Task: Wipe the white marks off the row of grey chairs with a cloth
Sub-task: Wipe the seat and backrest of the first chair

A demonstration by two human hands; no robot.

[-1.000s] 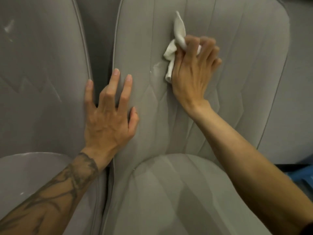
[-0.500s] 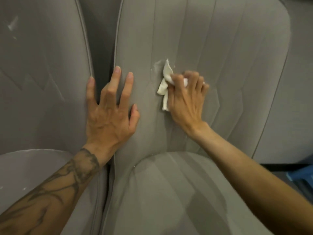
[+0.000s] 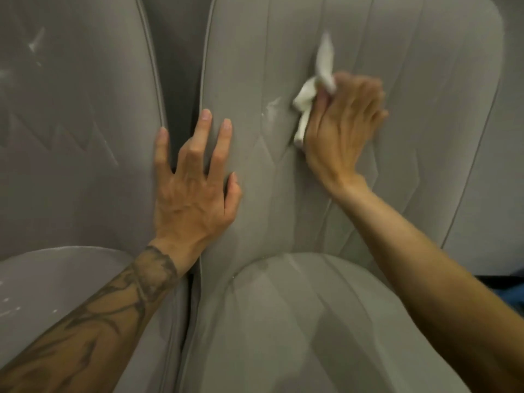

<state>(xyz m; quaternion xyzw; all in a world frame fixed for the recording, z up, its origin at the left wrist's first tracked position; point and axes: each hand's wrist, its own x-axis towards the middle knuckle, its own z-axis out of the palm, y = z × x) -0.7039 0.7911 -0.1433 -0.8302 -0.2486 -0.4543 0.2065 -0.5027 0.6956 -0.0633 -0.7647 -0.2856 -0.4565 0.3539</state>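
Two grey padded chairs stand side by side. My right hand (image 3: 340, 129) grips a crumpled white cloth (image 3: 312, 89) and holds it against the backrest of the right chair (image 3: 425, 109); the hand is blurred. Just left of the cloth a white smear (image 3: 271, 107) shows on that backrest. My left hand (image 3: 192, 191) lies flat with spread fingers on the left edge of the same backrest, its little finger reaching over the gap onto the left chair (image 3: 71, 109). White marks (image 3: 35, 43) dot the left chair's upper backrest.
Small white specks (image 3: 11, 307) lie on the left chair's seat cushion. A dark gap (image 3: 181, 89) runs between the two backrests. Part of a third grey chair (image 3: 507, 194) and a dark floor strip with something blue (image 3: 507, 293) show at the right edge.
My right hand has swept the cloth back up the backrest after coming down half a second ago. The white smear is uncovered again. My left hand has stayed in place.
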